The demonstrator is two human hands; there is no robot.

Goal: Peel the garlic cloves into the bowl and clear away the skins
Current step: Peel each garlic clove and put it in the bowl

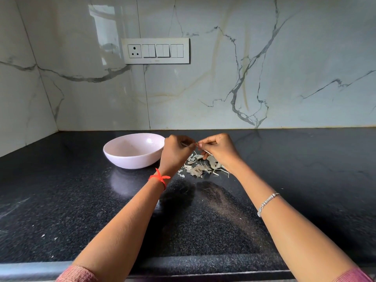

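A pale pink bowl stands on the black countertop, left of my hands. My left hand and my right hand meet above the counter, fingertips pinching a small garlic clove between them; the clove is mostly hidden by the fingers. A strip of skin hangs from my right hand's fingers. Below the hands lies a loose heap of papery garlic skins on the counter. I cannot see into the bowl's bottom on the near side.
The black speckled countertop runs from the marble wall to its front edge near me. A switch panel with a socket is on the back wall. A side wall closes the left corner.
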